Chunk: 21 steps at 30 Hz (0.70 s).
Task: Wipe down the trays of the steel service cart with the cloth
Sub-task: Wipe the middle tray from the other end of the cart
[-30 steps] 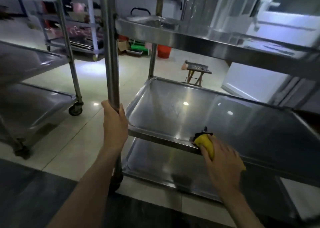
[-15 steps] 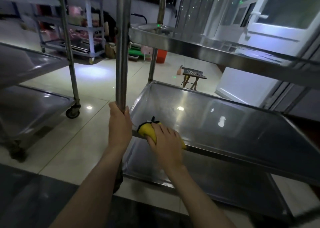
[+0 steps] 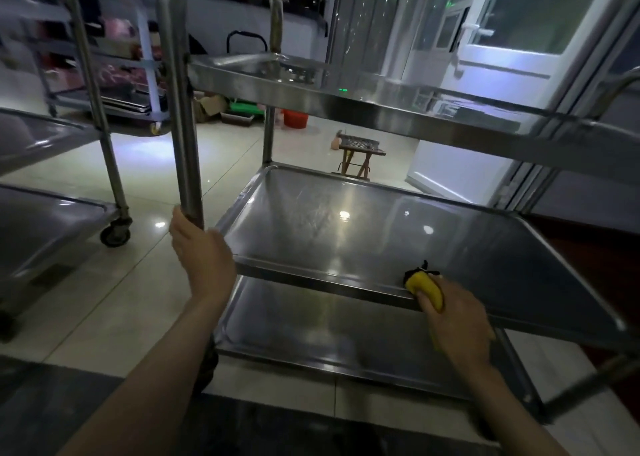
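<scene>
Three trays show on the steel cart (image 3: 346, 109). Left hand (image 3: 201, 251) grips its post (image 3: 183, 126); right hand (image 3: 457, 320) holds the yellow cloth (image 3: 424, 284) on the middle tray's (image 3: 346, 234) front rim. One stool (image 3: 360, 150) stands behind.

A single head-worn camera, wide-angle, looks forward and down from close in front of the cart (image 3: 346, 234). It sits at about the height of the top tray (image 3: 346, 95), seeing that tray nearly edge-on and the middle tray (image 3: 381, 234) from above. Both forearms enter from the bottom edge. Straight lines bow toward the frame's edges. Beyond the cart, the view takes in floor (image 3: 221, 164) and a second cart (image 3: 52, 213) at left.
</scene>
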Motion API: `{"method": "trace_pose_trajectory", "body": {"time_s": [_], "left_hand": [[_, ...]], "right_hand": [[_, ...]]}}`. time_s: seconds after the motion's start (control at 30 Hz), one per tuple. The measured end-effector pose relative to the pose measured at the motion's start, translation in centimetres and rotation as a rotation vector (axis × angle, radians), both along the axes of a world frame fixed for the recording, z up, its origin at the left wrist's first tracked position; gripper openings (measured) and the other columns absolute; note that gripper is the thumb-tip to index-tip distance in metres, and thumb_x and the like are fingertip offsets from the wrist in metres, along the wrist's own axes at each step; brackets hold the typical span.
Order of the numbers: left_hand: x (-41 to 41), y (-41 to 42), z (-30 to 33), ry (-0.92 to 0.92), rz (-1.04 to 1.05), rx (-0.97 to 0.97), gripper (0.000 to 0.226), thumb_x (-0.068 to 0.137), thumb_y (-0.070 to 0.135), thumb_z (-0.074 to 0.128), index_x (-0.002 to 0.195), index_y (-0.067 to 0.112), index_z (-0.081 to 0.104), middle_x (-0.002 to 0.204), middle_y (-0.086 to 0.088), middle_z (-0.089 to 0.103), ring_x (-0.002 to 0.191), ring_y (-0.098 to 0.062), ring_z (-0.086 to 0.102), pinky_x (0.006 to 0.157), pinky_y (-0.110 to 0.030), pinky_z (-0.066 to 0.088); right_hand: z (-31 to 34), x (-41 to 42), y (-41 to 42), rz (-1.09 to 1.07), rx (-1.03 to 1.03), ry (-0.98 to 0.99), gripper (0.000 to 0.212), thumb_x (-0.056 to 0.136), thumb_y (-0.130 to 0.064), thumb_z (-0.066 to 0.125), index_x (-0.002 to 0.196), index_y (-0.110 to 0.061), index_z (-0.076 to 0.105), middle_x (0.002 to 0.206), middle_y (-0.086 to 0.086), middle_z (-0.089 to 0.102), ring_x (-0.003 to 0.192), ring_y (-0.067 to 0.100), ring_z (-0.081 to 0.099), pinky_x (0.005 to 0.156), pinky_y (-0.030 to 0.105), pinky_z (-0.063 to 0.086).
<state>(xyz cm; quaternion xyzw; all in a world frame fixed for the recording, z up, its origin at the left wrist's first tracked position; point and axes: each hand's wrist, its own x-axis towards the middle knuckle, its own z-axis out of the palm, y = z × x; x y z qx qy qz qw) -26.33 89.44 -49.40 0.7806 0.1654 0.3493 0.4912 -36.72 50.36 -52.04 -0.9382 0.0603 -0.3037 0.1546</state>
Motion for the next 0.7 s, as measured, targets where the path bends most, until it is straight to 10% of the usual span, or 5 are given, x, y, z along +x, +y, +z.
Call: {"method": "trace_pose_trajectory", "body": {"time_s": [0.13, 0.37, 0.7], "left_hand": [[-4.6, -6.7, -0.1, -0.041, -0.082, 0.193, 0.081, 0.096, 0.008, 0.054, 0.163, 0.02, 0.011, 0.17, -0.01, 0.005, 0.157, -0.029, 0.008, 0.124, -0.049, 0.02], [-7.5, -14.1, -3.1, -0.165, -0.469, 0.656, 0.026, 0.086, 0.002, 0.07, 0.11, 0.01, 0.065, 0.101, -0.007, 0.066, 0.09, -0.027, 0.065, 0.084, -0.045, 0.057], [-7.0, -14.2, -4.6, -0.094, -0.424, 0.75, 0.041, 0.083, 0.001, 0.069, 0.123, 0.004, 0.064, 0.102, -0.011, 0.068, 0.098, -0.031, 0.061, 0.097, -0.057, 0.052]], "right_hand": [[-0.6, 1.8, 4.9, 0.015, -0.054, -0.012, 0.047, 0.094, -0.055, 0.051, 0.124, -0.021, 0.064, 0.107, 0.003, 0.069, 0.094, 0.029, 0.063, 0.082, 0.043, 0.05], [-0.4, 2.8, 10.0, 0.164, -0.089, -0.002, 0.046, 0.097, -0.053, 0.048, 0.129, -0.023, 0.062, 0.119, -0.003, 0.069, 0.105, 0.02, 0.064, 0.09, 0.033, 0.046], [-0.1, -2.1, -7.3, -0.028, -0.061, -0.012, 0.037, 0.097, -0.053, 0.059, 0.126, -0.029, 0.063, 0.115, -0.006, 0.07, 0.106, 0.017, 0.065, 0.095, 0.042, 0.047]]}}
